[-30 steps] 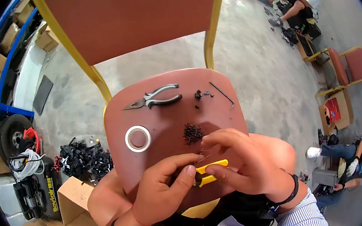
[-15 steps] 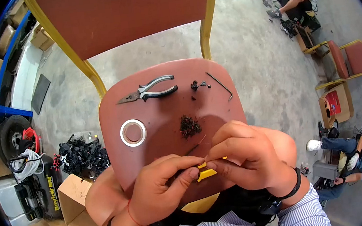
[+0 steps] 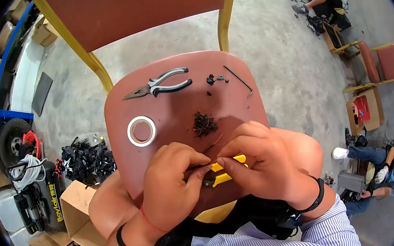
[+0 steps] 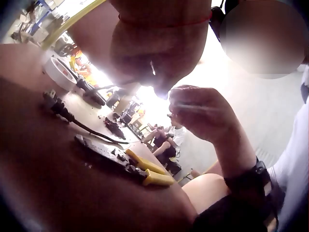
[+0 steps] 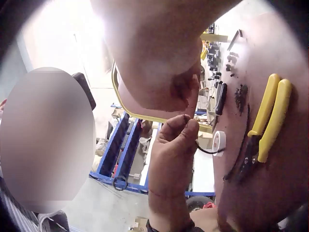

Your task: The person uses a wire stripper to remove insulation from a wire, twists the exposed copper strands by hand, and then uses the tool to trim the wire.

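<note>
My left hand (image 3: 169,182) pinches a thin black cable (image 5: 210,151), whose free length curves out below the fingers in the right wrist view. Tip to tip with it, my right hand (image 3: 259,159) pinches the cable's fine end between thumb and forefinger; the end itself is mostly hidden by the fingers. Under both hands, yellow-handled wire strippers (image 3: 223,178) lie on the chair seat (image 3: 166,112). Beside them lies another black cable (image 4: 79,124) with a connector on one end.
Ahead on the seat are a small pile of black and red wire scraps (image 3: 204,123), a white tape roll (image 3: 141,131), grey-black pliers (image 3: 158,83), a hex key (image 3: 238,80) and small black bits (image 3: 211,79). A heap of black cables (image 3: 86,157) and a cardboard box (image 3: 78,209) stand at left.
My right hand, with fingers spread a second ago, has closed in to pinch at the left fingertips. The chair seat has shifted upward in the head view.
</note>
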Demonstrator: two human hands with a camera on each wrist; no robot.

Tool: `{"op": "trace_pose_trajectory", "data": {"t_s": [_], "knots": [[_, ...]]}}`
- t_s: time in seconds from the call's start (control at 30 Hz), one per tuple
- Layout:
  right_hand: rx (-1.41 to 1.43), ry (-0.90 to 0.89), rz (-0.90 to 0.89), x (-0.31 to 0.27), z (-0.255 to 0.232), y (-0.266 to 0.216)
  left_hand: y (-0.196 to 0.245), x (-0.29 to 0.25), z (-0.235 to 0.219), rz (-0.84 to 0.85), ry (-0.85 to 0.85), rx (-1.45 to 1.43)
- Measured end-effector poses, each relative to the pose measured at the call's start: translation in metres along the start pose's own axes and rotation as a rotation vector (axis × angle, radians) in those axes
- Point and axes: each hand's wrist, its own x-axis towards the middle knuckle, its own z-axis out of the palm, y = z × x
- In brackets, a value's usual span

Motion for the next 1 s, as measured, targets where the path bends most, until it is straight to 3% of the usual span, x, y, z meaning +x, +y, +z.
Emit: {"op": "trace_pose_trajectory", "data": {"t_s": [0.2, 0.3, 0.4, 0.5, 0.7, 0.8, 1.0], "knots": [[0.256, -0.053, 0.092, 0.002, -0.009, 0.004, 0.014, 0.003, -0.003, -0.187, -0.119, -0.279], [0.275, -0.081, 0.089, 0.003, -0.014, 0.004, -0.005, 0.002, -0.006, -0.023, -0.263, -0.211], [0.233, -0.109, 0.063, 0.003, -0.015, 0.004, -0.004, 0.008, -0.011, 0.106, -0.255, 0.016], [0.092, -0.153, 0.012, 0.002, -0.015, 0.007, -0.005, 0.006, -0.005, 0.223, -0.096, 0.271], [0.027, -0.127, 0.027, 0.001, -0.007, 0.01, -0.001, 0.002, -0.001, 0.159, -0.052, 0.341], [0.1, -0.115, 0.082, 0.002, -0.006, 0.007, -0.002, 0.003, -0.002, 0.04, -0.067, 0.176], [0.268, -0.203, 0.235, 0.005, -0.013, 0.003, 0.003, 0.003, -0.006, 0.104, -0.031, 0.3]]}}
